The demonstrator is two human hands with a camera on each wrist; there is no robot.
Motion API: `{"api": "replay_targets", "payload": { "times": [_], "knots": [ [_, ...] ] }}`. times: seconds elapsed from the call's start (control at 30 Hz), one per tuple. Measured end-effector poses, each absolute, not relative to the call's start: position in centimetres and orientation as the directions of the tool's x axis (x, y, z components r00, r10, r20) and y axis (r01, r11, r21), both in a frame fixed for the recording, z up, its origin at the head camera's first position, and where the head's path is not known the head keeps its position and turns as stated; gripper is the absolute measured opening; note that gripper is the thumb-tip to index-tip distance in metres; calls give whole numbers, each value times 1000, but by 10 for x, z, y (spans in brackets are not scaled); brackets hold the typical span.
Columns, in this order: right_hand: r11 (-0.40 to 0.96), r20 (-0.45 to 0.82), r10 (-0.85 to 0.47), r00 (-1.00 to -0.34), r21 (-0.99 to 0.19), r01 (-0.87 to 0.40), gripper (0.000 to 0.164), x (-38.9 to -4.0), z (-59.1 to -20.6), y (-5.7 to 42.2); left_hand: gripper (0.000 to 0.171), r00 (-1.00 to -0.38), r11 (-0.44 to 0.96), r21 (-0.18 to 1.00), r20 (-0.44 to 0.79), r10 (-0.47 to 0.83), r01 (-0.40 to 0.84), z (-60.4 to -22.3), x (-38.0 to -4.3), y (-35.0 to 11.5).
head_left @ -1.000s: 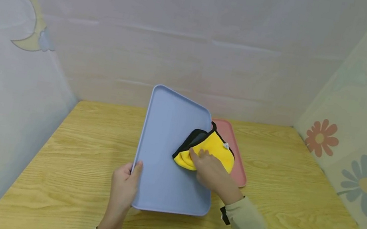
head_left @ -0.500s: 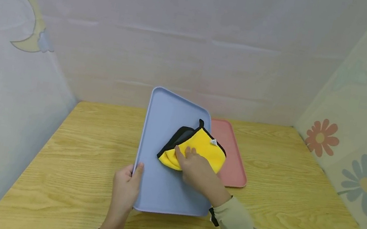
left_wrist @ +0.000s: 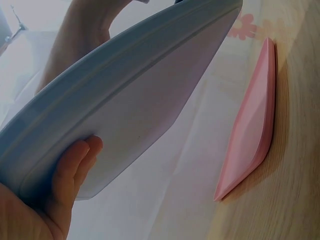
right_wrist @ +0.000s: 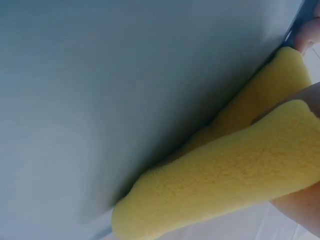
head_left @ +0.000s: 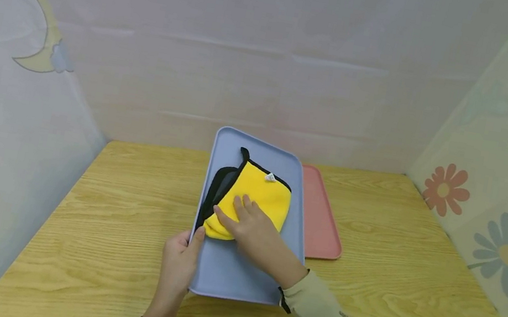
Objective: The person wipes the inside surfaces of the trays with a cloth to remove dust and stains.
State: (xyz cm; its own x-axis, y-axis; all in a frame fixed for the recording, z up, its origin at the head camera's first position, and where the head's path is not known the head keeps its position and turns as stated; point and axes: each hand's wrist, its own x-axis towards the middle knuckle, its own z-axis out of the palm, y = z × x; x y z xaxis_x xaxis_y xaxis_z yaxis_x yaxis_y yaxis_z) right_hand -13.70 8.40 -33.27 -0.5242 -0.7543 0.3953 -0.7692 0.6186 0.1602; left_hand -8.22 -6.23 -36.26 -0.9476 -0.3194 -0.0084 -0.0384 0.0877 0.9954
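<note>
Your left hand [head_left: 179,266] grips the blue tray [head_left: 238,282] by its left edge; your right hand [head_left: 262,241], fingers spread, presses the yellow cloth [head_left: 265,188] against its face. The pink tray [head_left: 322,223] lies on the desk [head_left: 122,220].

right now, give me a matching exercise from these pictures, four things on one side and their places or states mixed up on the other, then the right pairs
Things
1. blue tray
2. pink tray
3. yellow cloth
4. left hand

Places or states
A. lies flat on the wooden table
B. grips a tray's edge
C. tilted, with a raised rim
D. black-edged, touched by the right hand

Pairs: 1-C, 2-A, 3-D, 4-B
</note>
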Motion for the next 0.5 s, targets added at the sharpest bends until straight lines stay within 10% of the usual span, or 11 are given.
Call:
{"api": "replay_targets", "payload": {
  "times": [0.5],
  "knots": [
    [566,343,-803,-487,185,-803,46,-143,-319,91,30,-959,63,997,-18,-283,-37,-364,-84,-62]
  ]
}}
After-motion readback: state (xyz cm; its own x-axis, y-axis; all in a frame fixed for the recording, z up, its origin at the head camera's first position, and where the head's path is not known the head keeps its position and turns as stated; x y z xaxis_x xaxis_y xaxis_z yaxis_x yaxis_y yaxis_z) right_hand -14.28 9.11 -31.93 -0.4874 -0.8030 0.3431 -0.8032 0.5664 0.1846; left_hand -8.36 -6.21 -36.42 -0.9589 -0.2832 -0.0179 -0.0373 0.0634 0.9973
